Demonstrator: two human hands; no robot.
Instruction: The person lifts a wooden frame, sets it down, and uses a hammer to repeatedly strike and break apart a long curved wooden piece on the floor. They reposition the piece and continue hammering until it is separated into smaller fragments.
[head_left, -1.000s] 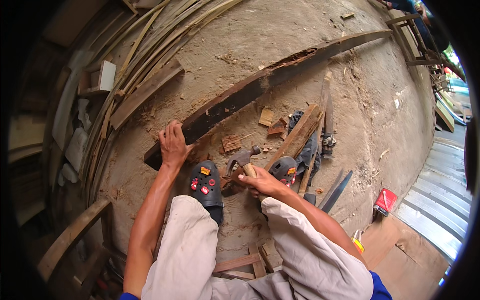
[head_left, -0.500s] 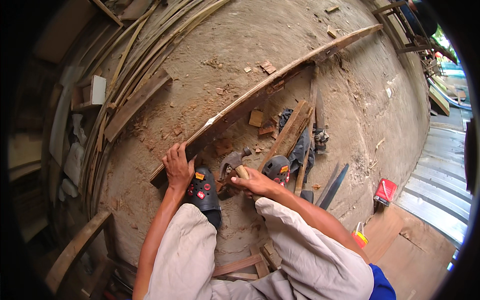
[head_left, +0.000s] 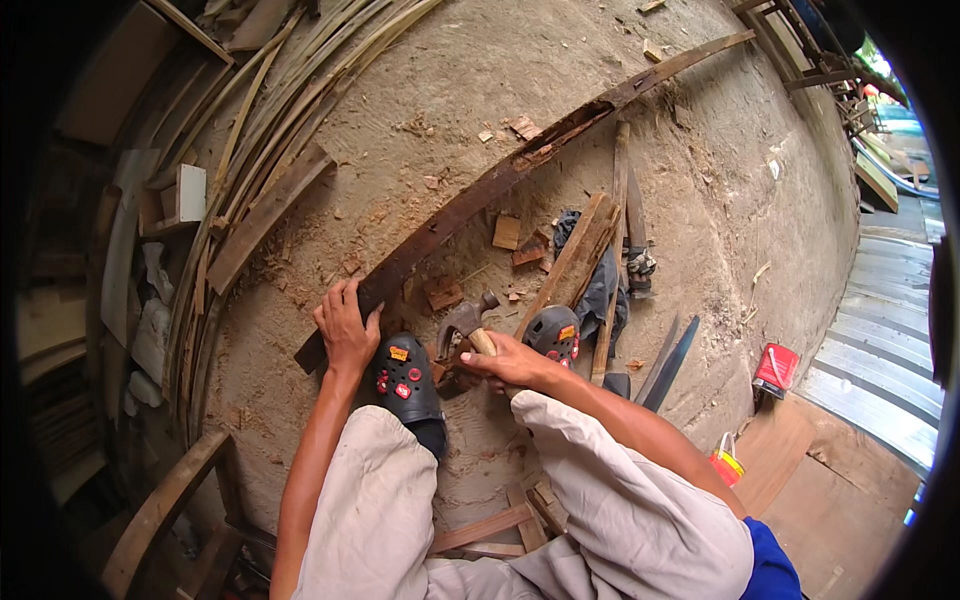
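Note:
A long dark wooden plank lies slantwise over the dirt floor, its broad brown face tilted up, with a split, hollowed stretch toward its far end. My left hand is closed round its near end, thumb on the near edge. In my right hand is a claw hammer, gripped by its wooden handle close below the metal head. The hammer hangs between my two dark clogs, apart from the plank. Beyond it lie small wood blocks and a reddish offcut.
Right of the blocks lie a thick timber piece, a narrow stick and a dark blade. Long thin strips curve along the left. A red can stands at the right near metal sheeting.
The plank has rolled over from its edge, so its broad face now shows. My left hand has turned with it; my right hand and hammer have hardly moved.

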